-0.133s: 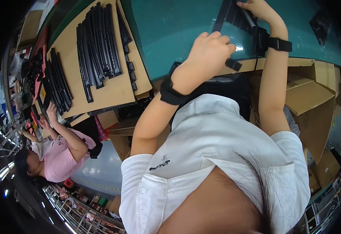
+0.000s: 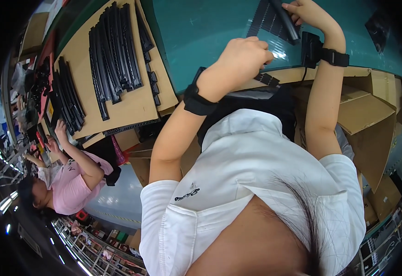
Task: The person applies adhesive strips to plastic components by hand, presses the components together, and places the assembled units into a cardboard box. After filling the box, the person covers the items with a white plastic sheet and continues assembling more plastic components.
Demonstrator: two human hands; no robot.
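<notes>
My left hand is closed over the near edge of the green table. Below its fingers sticks out the end of a black notched strip; the rest of that strip is hidden by the hand. Farther off, my right hand pinches a long, smooth black trim piece at the upper edge of the view. Beside this piece, flat black slotted strips lie on the table.
Cardboard at left carries several long black trim pieces. A person in pink works farther left, near another row of black strips. Open cardboard boxes stand at right. A dark flat piece lies on the table's far right.
My left hand has shifted slightly left with the notched strip's end. The trim piece at my right hand has swung, its near end moving left; more slotted strips show beside it.
</notes>
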